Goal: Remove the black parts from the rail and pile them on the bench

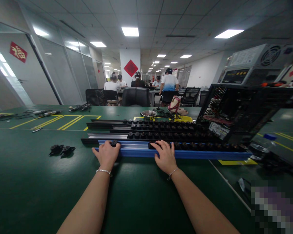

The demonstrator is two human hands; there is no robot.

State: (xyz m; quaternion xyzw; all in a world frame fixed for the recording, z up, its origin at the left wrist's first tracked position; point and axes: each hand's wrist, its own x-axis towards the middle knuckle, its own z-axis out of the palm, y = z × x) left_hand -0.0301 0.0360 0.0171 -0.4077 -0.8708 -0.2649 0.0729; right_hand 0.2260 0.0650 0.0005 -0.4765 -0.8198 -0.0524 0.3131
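Two hands touch the blue rail (134,152) across the desk (132,198): left hand (107,154) curled at a black block (114,143), whether pinching I cannot tell; right hand (166,159) spread-fingered on a second block (151,145). Black rails (90,141) lie behind, a computer case (249,110) toward the right edge; pixelation (275,208) hides the near-right corner

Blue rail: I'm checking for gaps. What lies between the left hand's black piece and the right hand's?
In the head view, only bare silvery channel of the blue rail lies between them.
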